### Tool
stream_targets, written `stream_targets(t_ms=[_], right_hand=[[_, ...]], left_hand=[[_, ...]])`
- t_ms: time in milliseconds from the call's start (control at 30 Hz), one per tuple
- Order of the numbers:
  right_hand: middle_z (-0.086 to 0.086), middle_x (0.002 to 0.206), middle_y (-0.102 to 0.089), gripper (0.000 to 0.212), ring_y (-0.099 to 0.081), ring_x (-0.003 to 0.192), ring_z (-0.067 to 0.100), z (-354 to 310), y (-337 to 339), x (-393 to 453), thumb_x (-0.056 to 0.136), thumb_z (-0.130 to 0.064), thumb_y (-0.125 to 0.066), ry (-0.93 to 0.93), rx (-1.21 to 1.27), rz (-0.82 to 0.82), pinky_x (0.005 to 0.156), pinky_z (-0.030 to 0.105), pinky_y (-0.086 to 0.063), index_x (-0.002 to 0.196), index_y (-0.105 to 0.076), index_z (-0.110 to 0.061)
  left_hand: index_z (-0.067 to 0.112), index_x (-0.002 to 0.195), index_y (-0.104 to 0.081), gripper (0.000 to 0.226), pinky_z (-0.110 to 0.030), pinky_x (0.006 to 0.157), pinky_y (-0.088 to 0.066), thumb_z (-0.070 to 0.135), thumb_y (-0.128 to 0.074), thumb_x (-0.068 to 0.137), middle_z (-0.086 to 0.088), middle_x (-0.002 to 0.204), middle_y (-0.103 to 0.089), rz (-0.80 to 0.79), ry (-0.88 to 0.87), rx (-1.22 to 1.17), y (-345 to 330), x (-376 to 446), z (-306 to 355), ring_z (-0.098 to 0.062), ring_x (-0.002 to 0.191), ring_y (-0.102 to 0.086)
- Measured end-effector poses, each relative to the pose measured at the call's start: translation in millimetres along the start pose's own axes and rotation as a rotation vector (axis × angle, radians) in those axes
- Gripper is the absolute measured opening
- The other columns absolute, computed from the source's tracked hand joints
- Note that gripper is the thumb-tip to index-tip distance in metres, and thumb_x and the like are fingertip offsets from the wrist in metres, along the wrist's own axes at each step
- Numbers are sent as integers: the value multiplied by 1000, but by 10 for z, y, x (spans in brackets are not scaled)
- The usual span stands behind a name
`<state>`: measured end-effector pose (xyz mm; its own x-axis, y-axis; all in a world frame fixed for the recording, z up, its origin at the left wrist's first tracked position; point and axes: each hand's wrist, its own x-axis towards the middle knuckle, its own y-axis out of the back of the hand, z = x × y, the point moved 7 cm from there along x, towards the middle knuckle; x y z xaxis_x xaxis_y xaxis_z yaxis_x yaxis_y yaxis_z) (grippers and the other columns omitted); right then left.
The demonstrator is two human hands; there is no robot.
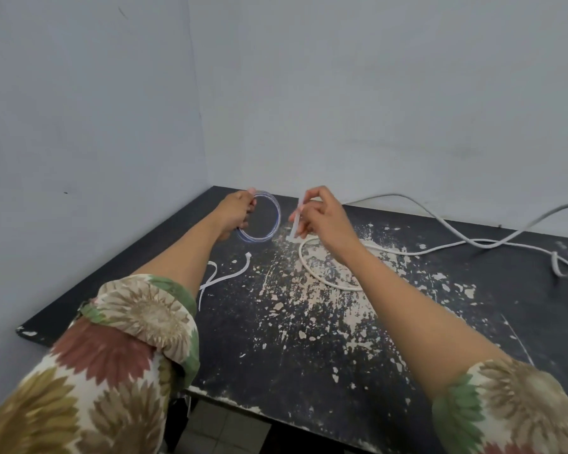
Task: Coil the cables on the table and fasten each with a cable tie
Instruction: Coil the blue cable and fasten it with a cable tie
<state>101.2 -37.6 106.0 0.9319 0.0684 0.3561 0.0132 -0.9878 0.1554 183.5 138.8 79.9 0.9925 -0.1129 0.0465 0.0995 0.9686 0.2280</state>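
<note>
The left hand holds a small round cable coil up off the table, fingers curled round one side so the loops stay together. The right hand, just beside it, pinches a white cable tie, probably ready to wrap the coil. More ties lie below the left hand, and a loose white cable waits under and past the right hand.

1. The bench has a black matt top, worn, with pale chipped patches where the coating is gone.
2. The coiled cable looks like clear glossy plastic.
3. The white cable has a smooth, matt plastic skin.
4. The cable ties are thin white plastic.
5. The sleeves are soft printed cloth.
</note>
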Motion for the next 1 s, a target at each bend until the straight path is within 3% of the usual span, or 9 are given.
stream_targets(t_ms=[100,167,267,367,467,533,700,833,1000], right_hand=[[13,75,-73,14,-60,54,20,-190,203,45,92,2,-47,-3,223,32,54,28,-54,90,-41,-10],[15,78,-74,14,-61,56,21,-242,331,47,92,3,-47,-12,218,20,56,28,-54,89,-41,-10],[14,85,-74,13,-60,57,15,-208,536,-4,90,2,-49,-26,48,15,56,25,-50,87,-45,-10],[-6,79,-67,14,-54,55,3,-143,730,-86,88,-8,-59,38,-222,76,56,22,-41,81,-52,-19],[-13,83,-47,18,-47,66,13,-104,906,-152,86,-14,-64,138,-438,196,63,25,-37,75,-52,-20],[-13,88,-43,17,-48,75,17,-117,996,-204,86,-15,-65,228,-558,274,65,28,-40,75,-52,-21],[-1,95,-48,9,-48,81,18,-159,1108,-394,87,-15,-60,405,-937,430,53,31,-41,80,-56,-15],[2,89,-50,10,-47,75,19,-201,1170,-517,87,-12,-61,454,-992,511,52,27,-33,78,-56,-10],[-4,91,-51,4,-50,80,16,-177,1241,-551,88,-16,-61,436,-914,460,56,26,-36,84,-59,-15]], left_hand=[[16,71,-45,37,-14,36,-23,34,-34,102,4,61,-30,-62,12,-38,-313,-12,84,-8,47,-21],[15,72,-45,37,-14,35,-22,34,-34,103,4,61,-28,-119,18,-67,-541,-30,174,-6,44,-22],[15,73,-43,37,-15,36,-19,33,-31,103,4,61,-25,-213,18,-114,-861,-71,330,-3,36,-19],[14,74,-41,37,-15,36,-18,33,-30,104,4,61,-22,-302,17,-163,-1142,-126,463,-3,35,-18],[13,75,-42,38,-15,35,-18,34,-30,104,4,60,-22,-375,25,-193,-1390,-173,542,-3,36,-18],[11,75,-44,39,-15,35,-18,35,-31,103,5,56,-23,-401,40,-215,-1528,-191,574,-4,36,-18],[11,77,-49,49,-17,34,-20,50,-29,100,9,43,-29,-389,103,-251,-1764,-189,592,-5,34,-20],[15,78,-43,39,-17,34,-18,45,-32,101,9,42,-28,-427,112,-171,-1875,-229,573,-6,34,-19],[16,102,-62,25,-16,32,-16,26,-40,99,6,47,-31,-337,-5,-166,-1889,-221,662,-5,33,-20]])
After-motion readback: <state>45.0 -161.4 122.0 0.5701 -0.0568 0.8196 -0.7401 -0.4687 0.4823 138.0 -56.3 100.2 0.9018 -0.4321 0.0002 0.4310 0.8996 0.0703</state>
